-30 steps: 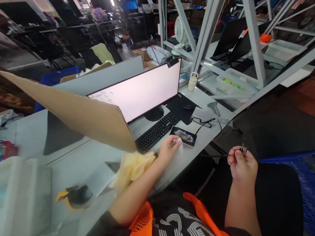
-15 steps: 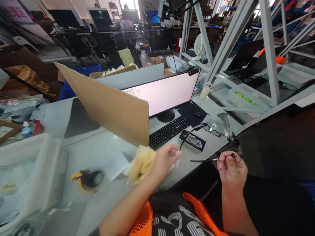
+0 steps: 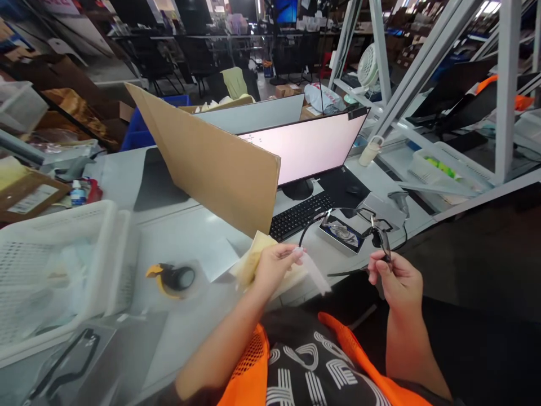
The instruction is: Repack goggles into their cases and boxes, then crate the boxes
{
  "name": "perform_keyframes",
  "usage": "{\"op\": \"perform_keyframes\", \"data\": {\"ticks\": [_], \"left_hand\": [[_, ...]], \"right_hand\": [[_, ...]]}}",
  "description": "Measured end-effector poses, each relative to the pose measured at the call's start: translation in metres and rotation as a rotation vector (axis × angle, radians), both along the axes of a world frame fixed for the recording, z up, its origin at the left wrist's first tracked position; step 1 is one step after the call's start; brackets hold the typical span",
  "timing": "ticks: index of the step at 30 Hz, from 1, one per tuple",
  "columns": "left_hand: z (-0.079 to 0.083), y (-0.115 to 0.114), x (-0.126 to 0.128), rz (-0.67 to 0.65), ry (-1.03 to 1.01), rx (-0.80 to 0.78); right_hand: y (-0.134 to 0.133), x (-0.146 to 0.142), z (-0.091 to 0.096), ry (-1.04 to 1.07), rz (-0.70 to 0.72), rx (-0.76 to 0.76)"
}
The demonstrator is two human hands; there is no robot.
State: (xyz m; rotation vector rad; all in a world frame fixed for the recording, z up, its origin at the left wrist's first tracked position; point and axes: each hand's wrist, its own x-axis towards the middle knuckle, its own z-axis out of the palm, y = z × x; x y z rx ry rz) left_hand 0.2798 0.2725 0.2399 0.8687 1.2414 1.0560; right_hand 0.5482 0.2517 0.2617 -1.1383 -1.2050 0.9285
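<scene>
Black-framed glasses (image 3: 315, 221) span the space between my hands, above the table's front edge. My left hand (image 3: 274, 266) pinches the tip of one curved black arm together with a thin white strip (image 3: 315, 274), which hangs down to the right. Closed fingers of my right hand (image 3: 397, 282) grip the other side of the glasses. A slim dark rod (image 3: 346, 273) sticks out left of that hand; I cannot tell how it joins. Pale yellow wrapping (image 3: 252, 260) lies behind and under my left hand. Beyond the glasses is a small box (image 3: 341, 233) with a picture on it.
A cardboard panel (image 3: 211, 163) stands beside the monitor (image 3: 321, 144) and keyboard (image 3: 298, 216). At left are a white basket (image 3: 105, 237) and a black-and-yellow tape roll (image 3: 175, 279). A scanner (image 3: 398, 202) and metal frame posts (image 3: 505, 90) stand right.
The view has shifted, so the table appears further right. The white strip now hangs long and loose from my left hand. The glasses have turned, and my right hand sits nearer their frame.
</scene>
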Motion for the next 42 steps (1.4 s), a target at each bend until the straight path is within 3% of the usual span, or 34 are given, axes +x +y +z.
{"op": "perform_keyframes", "data": {"ticks": [5, 12, 18, 22, 27, 30, 33, 39, 42], "left_hand": [[-0.004, -0.005, -0.022, 0.093, -0.063, -0.036], [0.001, -0.019, -0.053, 0.116, -0.073, -0.014], [0.003, -0.044, -0.080, 0.170, -0.056, 0.020], [-0.004, -0.067, -0.086, 0.268, -0.037, 0.079], [-0.023, -0.110, -0.094, 0.454, 0.040, 0.069], [-0.029, -0.138, -0.103, 0.350, 0.094, -0.005], [-0.021, -0.158, -0.112, 0.270, 0.110, 0.013], [0.007, -0.179, -0.106, 0.388, 0.070, 0.295], [0.010, -0.186, -0.098, 0.374, 0.078, 0.388]], "right_hand": [[0.003, -0.012, 0.005, -0.067, 0.140, -0.113], [0.010, -0.035, 0.000, -0.140, 0.442, -0.361], [0.020, -0.054, -0.006, -0.168, 0.663, -0.454], [0.026, -0.069, -0.006, -0.232, 0.828, -0.486], [0.029, -0.096, -0.010, -0.246, 0.942, -0.483], [0.028, -0.117, -0.015, -0.255, 1.010, -0.472], [0.028, -0.135, -0.018, -0.330, 1.045, -0.380], [0.023, -0.163, -0.018, -0.610, 0.940, -0.030], [0.012, -0.174, -0.022, -0.503, 0.970, -0.063]]}}
